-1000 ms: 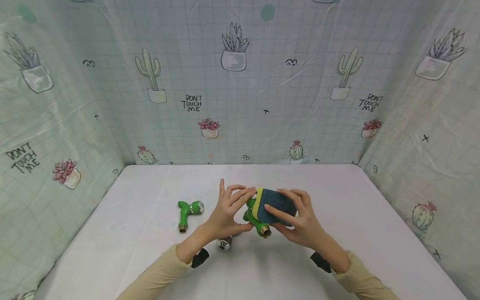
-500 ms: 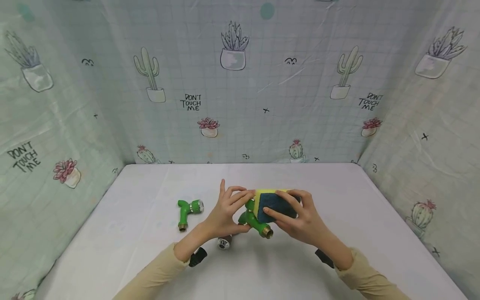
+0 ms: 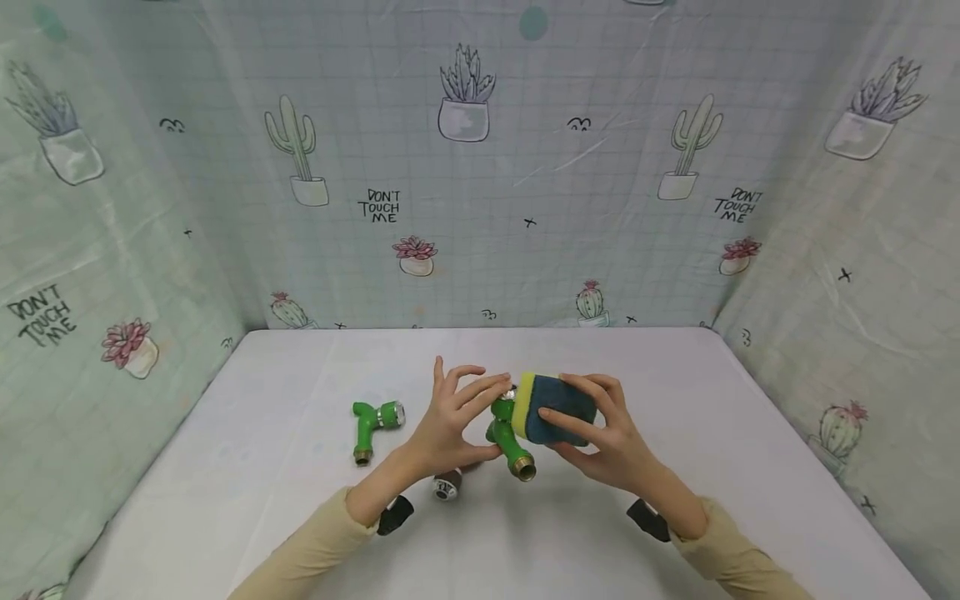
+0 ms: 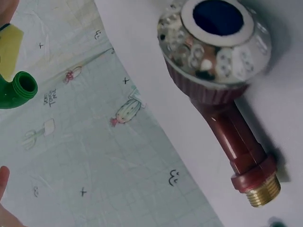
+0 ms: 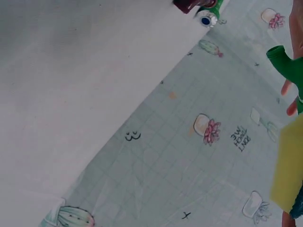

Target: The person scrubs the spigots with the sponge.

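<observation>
Preferably, the left hand (image 3: 448, 423) keeps the green tap (image 3: 514, 451) pinched steady above the desk (image 3: 300, 392), while the right hand (image 3: 613, 440), gripping the sponge (image 3: 561, 400), applies light, even wiping pressure

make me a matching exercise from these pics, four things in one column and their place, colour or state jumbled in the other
Column one:
1. sponge
2. left hand
3. red tap
4. right hand

Column two:
A. lies on the table
B. grips the sponge
C. yellow and dark blue
D. holds a green tap

Pairs: 1-C, 2-D, 3-A, 4-B
</observation>
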`<state>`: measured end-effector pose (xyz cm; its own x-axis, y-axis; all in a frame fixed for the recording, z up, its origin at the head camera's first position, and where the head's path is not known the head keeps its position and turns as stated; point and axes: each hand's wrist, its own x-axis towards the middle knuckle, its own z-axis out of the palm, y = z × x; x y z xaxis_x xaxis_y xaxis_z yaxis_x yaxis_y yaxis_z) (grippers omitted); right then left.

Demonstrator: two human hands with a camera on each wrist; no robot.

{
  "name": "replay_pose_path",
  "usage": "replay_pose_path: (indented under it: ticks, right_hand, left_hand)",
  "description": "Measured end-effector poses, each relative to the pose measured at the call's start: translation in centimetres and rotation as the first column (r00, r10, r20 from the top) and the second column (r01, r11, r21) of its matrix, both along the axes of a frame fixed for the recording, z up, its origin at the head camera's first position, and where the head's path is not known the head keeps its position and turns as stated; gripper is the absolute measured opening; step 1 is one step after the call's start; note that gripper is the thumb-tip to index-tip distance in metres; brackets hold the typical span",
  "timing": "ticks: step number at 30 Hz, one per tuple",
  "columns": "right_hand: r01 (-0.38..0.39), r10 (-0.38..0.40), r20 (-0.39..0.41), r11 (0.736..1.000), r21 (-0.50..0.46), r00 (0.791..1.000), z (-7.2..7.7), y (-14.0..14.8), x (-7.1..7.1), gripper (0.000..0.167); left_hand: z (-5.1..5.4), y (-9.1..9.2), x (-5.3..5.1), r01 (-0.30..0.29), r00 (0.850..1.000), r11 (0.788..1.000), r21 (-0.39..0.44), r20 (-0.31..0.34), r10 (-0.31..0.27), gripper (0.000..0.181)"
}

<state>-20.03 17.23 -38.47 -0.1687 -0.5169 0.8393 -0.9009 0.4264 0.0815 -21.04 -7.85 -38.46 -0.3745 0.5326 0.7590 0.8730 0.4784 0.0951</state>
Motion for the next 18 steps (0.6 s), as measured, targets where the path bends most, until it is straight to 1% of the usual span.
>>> replay_pose_path:
  ticks: [3, 6, 8, 11, 15, 18]
  right_hand:
    - [-0.032, 0.032, 0.047, 0.999, -0.017, 0.998, 0.00, -0.55, 0.07, 0.033]
    - [-0.048, 0.050, 0.080, 0.998, -0.036, 0.995, -0.05, -0.62, 0.05, 0.035]
    - [-0.064, 0.068, 0.119, 0.997, -0.037, 0.991, -0.11, -0.57, 0.07, 0.036]
    - [-0.085, 0.089, 0.194, 0.996, -0.030, 0.977, -0.25, -0.47, 0.19, 0.039]
    - [-0.081, 0.083, 0.255, 0.997, -0.016, 0.963, -0.38, -0.31, 0.47, 0.040]
    - [-0.061, 0.060, 0.264, 0.998, -0.005, 0.963, -0.41, -0.13, 0.64, 0.040]
  left_hand:
    - [0.02, 0.16, 0.07, -0.008, 1.000, 1.000, -0.005, -0.029, 0.008, 0.084]
    - [0.02, 0.30, 0.11, -0.014, 0.998, 1.000, 0.017, -0.057, 0.014, 0.083]
    - [-0.03, 0.25, 0.08, -0.022, 0.996, 0.999, 0.026, -0.087, 0.024, 0.083]
    - [-0.14, 0.16, 0.02, -0.045, 0.990, 0.999, 0.031, -0.133, 0.049, 0.081]
    - [-0.34, 0.11, -0.10, -0.064, 0.983, 0.997, 0.036, -0.168, 0.069, 0.078]
    - [-0.49, 0.12, -0.14, -0.069, 0.983, 0.997, 0.047, -0.169, 0.076, 0.077]
